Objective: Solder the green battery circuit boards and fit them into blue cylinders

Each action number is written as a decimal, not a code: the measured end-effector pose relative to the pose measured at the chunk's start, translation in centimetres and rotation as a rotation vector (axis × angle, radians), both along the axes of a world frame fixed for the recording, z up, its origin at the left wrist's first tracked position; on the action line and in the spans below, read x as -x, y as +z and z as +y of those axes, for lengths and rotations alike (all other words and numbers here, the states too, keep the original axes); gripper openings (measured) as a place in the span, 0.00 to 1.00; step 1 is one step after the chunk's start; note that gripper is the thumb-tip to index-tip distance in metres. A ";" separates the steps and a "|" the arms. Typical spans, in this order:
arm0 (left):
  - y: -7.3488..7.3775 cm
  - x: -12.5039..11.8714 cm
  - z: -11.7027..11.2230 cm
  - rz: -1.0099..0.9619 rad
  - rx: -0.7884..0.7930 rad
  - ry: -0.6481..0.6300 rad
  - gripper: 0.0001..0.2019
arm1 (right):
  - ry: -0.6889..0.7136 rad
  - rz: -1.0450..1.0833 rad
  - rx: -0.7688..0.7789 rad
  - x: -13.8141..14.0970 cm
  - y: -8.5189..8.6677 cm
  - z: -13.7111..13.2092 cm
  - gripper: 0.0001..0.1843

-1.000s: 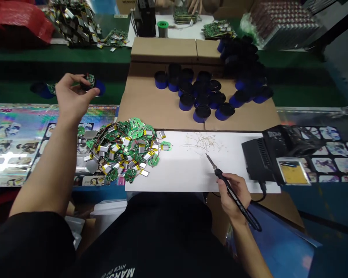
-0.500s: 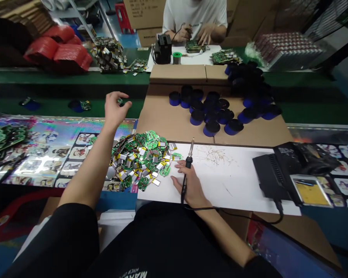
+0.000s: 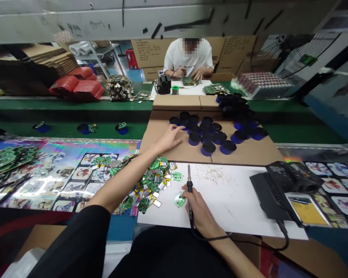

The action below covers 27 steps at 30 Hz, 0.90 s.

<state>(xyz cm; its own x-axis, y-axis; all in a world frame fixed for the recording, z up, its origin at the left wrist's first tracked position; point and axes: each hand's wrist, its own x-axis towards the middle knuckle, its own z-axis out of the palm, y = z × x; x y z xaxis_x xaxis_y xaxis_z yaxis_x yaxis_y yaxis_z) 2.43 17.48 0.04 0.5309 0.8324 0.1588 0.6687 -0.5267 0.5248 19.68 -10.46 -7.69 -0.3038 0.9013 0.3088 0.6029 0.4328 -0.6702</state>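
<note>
My left hand [image 3: 168, 139] reaches forward over the cardboard sheet [image 3: 249, 152], fingers spread, its tips close to the nearest of several blue-and-black round housings [image 3: 208, 135]. It holds nothing. My right hand [image 3: 200, 214] grips a soldering iron [image 3: 189, 189] upright on the white sheet [image 3: 234, 200], and its fingertips rest on a round green circuit board [image 3: 179, 200]. A pile of green boards with silver batteries [image 3: 149, 183] lies just left of that hand.
A black soldering station [image 3: 274, 189] with a yellow sponge tray [image 3: 306, 206] stands at the right. Three housings with boards [image 3: 88, 127] sit on the green conveyor. A person in a white shirt [image 3: 188, 58] works across the belt. More boards [image 3: 5, 156] lie far left.
The view has tilted up. My left hand swung right from above the conveyor to the housings on the cardboard. My right hand drew one green board out of the pile onto the white sheet.
</note>
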 end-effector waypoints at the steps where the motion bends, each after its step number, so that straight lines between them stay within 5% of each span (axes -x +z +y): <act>1: -0.1 -0.8 0.3 0.035 -0.003 0.022 0.28 | 0.004 -0.001 0.003 -0.7 0.0 -0.2 0.25; 5: 0.4 -2.6 0.9 0.088 -0.014 0.111 0.13 | 0.039 0.013 -0.034 -2.5 0.0 0.0 0.24; 10: 1.2 -1.6 2.5 0.009 -0.146 0.319 0.16 | -0.014 0.149 -0.204 -2.9 1.3 0.5 0.21; 16: 2.2 1.4 3.7 -0.060 -0.026 0.225 0.13 | -0.248 0.360 -0.300 -2.9 3.5 1.0 0.21; 20: 3.8 3.2 -2.6 -0.110 0.035 0.084 0.15 | -0.337 0.449 -0.322 -3.6 3.8 1.5 0.20; 22: 4.3 3.8 -7.6 -0.191 0.155 -0.162 0.15 | -0.349 0.457 -0.331 -3.9 3.8 1.8 0.20; 24: 4.0 3.9 -12.5 -0.208 0.272 -0.315 0.17 | -0.344 0.439 -0.338 -4.2 3.8 2.2 0.19; 27: 2.1 3.3 -17.9 -0.188 0.343 -0.361 0.17 | -0.312 0.357 -0.361 -4.5 4.1 2.6 0.19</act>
<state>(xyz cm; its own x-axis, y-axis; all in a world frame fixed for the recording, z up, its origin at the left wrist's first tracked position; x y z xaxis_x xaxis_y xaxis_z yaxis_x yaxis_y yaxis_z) -0.87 -0.44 2.15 0.7818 0.6229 0.0297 0.3544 -0.4829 0.8008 24.22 -7.85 -3.56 0.1374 0.7505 0.6465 0.5023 0.5097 -0.6985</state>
